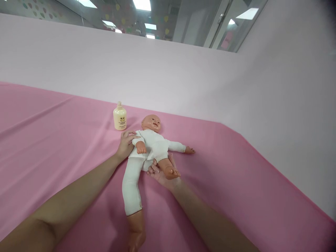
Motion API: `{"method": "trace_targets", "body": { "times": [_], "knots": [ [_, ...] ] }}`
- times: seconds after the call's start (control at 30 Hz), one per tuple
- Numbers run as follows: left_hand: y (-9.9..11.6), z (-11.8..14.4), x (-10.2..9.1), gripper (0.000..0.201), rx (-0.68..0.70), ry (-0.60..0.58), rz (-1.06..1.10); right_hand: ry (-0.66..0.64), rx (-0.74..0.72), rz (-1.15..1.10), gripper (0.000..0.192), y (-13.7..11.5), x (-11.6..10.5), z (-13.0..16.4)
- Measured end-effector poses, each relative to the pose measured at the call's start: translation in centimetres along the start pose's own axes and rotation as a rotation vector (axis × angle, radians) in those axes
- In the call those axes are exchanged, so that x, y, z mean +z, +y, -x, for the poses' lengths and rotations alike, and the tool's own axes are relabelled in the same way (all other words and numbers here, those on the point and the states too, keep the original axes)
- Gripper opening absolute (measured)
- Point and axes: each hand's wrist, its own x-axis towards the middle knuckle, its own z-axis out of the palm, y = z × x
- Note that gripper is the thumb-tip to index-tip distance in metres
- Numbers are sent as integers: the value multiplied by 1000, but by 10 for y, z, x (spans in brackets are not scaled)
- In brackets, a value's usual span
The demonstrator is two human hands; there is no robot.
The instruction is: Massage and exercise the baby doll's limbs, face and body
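Note:
A baby doll point(154, 141) with a white cloth body lies on its back on a pink sheet, its head toward the wall. At the doll's shoulder and upper arm on the left side of the view, my left hand point(126, 144) rests with its fingers bent over the white cloth. My right hand point(163, 177) is under the doll's bent, lifted leg, fingers curled around the thigh; the leg hides part of them. The doll's other leg point(132, 185) stretches straight toward me. One doll arm point(175, 146) points out to the right.
A cream-coloured bottle point(120, 119) with a dark printed label stands upright left of the doll's head. The pink sheet point(223, 175) meets a pale wall point(157, 77) at the back and right. Above the wall, a glass pane point(126, 17) shows ceiling lights and a door frame.

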Motion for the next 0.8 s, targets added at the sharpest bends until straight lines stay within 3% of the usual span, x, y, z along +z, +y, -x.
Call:
{"method": "trace_targets", "body": {
  "times": [0.13, 0.27, 0.4, 0.5, 0.6, 0.7, 0.8],
  "knots": [
    [1, -2, 1, 24, -62, 53, 47, -90, 23, 19, 69, 8, -7, 4],
    [-2, -5, -1, 16, -171, 125, 138, -315, 44, 77, 69, 13, -11, 6],
    [-4, -7, -1, 21, -304, 207, 271, -558, 96, 93, 68, 13, -8, 5],
    [-5, -9, 0, 34, -442, 266, 388, -687, 265, 171, 65, 11, 0, 7],
    [-6, -10, 1, 47, -587, 303, 494, -698, 399, 282, 64, 6, 12, 10],
    [-6, -10, 2, 51, -645, 295, 573, -660, 329, 323, 69, 2, 21, 11],
    [-4, -9, 2, 51, -583, 318, 546, -643, 231, 331, 72, 0, 27, 10]
  ]
}}
